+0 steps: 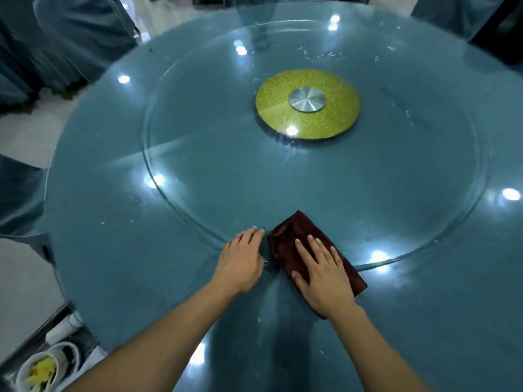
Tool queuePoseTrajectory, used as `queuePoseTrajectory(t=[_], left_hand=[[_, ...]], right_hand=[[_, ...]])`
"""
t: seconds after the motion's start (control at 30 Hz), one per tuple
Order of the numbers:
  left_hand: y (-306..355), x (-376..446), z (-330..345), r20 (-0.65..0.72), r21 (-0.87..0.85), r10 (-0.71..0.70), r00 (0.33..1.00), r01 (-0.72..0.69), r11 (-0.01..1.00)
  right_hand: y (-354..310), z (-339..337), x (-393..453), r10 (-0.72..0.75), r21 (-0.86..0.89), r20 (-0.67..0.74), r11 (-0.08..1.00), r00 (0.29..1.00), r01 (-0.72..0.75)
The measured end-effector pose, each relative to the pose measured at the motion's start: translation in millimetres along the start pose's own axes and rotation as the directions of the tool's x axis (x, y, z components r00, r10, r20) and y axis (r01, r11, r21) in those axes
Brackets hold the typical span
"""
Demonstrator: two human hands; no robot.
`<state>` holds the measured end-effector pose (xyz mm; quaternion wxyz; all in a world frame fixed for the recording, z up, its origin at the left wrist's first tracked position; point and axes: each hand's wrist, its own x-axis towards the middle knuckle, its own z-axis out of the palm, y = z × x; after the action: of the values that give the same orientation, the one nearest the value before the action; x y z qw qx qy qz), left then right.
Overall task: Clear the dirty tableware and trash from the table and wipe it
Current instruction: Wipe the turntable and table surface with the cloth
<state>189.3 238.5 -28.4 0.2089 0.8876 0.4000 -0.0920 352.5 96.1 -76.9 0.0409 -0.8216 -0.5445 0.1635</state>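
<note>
Pressing one maroon cloth (308, 250) flat, right hand (322, 275), left hand (240, 261) relaxed on table (141, 264)

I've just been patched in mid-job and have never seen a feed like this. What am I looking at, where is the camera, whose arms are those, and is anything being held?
There is no machine here: a person is working with bare hands, and the single picture comes from a wide-angle camera worn on their head, looking forward and down. The big round teal glass-topped table fills the view, with a clear round glass turntable on it and a yellow-green disc with a silver metal hub at its centre. The right hand lies flat, fingers straight, pressing a folded dark red cloth against the surface at the turntable's near edge. The left hand rests open on the table just beside the cloth, holding nothing. Water droplets and smears show on the glass. At lower left, off the table, white bowls with yellow scraps sit in a tray.
</note>
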Motion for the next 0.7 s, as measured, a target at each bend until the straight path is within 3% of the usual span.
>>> queuePoseTrajectory(t=[0.27,0.5,0.7], left_hand=[[-26,60,16,-0.126,0.064,-0.063,0.990,0.071,0.995],[-64,122,-1,-0.235,0.117,-0.055,0.971,0.084,0.990],[-89,184,-13,-0.320,0.103,-0.040,0.947,0.077,0.992]], right_hand=[[5,15,47,0.003,-0.014,-0.131,1.000,0.991,-0.005],[-5,0,115,0.037,-0.054,-0.164,0.997,0.986,-0.046],[-2,-15,137,-0.267,-0.121,-0.064,0.959,0.962,0.258]])
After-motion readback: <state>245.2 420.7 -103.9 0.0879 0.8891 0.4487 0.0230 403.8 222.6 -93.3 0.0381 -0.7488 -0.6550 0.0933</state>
